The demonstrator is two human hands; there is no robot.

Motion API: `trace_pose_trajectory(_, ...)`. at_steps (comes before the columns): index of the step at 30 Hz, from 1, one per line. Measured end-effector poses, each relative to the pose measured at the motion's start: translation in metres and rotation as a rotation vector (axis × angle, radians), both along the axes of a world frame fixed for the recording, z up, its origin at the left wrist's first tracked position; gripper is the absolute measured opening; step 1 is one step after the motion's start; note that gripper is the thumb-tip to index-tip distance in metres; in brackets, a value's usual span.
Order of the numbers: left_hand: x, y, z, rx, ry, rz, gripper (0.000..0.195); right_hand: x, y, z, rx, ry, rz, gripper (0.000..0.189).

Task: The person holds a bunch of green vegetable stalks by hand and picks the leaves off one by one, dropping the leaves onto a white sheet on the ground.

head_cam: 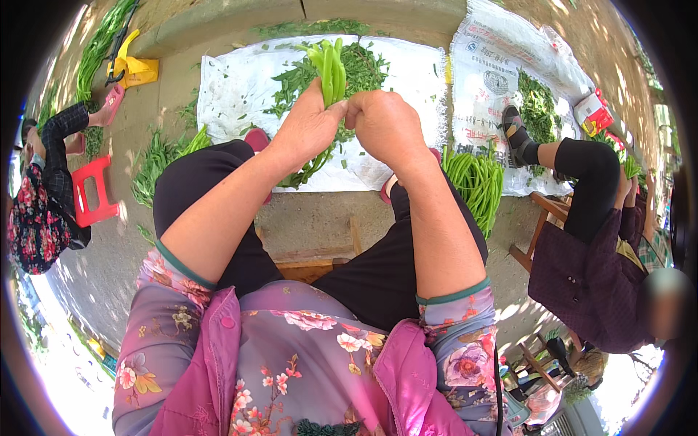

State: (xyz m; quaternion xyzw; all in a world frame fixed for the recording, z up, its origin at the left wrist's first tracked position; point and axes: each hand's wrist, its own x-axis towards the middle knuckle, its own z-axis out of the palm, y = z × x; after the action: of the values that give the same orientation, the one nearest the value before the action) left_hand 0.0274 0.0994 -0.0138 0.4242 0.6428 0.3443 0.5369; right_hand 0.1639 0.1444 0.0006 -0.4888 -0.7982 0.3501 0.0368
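My left hand grips a small bunch of green leafy-vegetable stems, their pale ends pointing up and away from me. Leafy ends hang below that hand. Close beside its thumb is my right hand, fingers curled in; whether a leaf or stem is between them is hidden. Beneath both hands lies a white woven plastic sheet, with a heap of loose green leaves on it. By my left knee are unstripped greens. A thick bundle of bare green stems rests beside my right knee.
A printed woven sack with loose leaves adjoins the sheet on the right. There sits another person holding greens. At left are another person, a red plastic stool, a yellow bag and a dark umbrella.
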Motion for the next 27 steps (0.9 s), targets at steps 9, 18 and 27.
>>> trace_pose_trajectory(9, 0.007, 0.0, 0.0, -0.027, 0.007, -0.005, 0.038, -0.006, -0.004, -0.011, 0.034, -0.146, 0.094, 0.013)
trace_pose_trajectory(18, 0.007, -0.002, -0.01, -0.033, 0.018, -0.018, 0.036, -0.004, -0.002, -0.01, 0.031, -0.131, 0.141, 0.014)
trace_pose_trajectory(27, 0.01, -0.001, 0.0, -0.032, -0.024, -0.02, 0.036, -0.005, -0.004, -0.007, 0.076, -0.101, 0.115, 0.013)
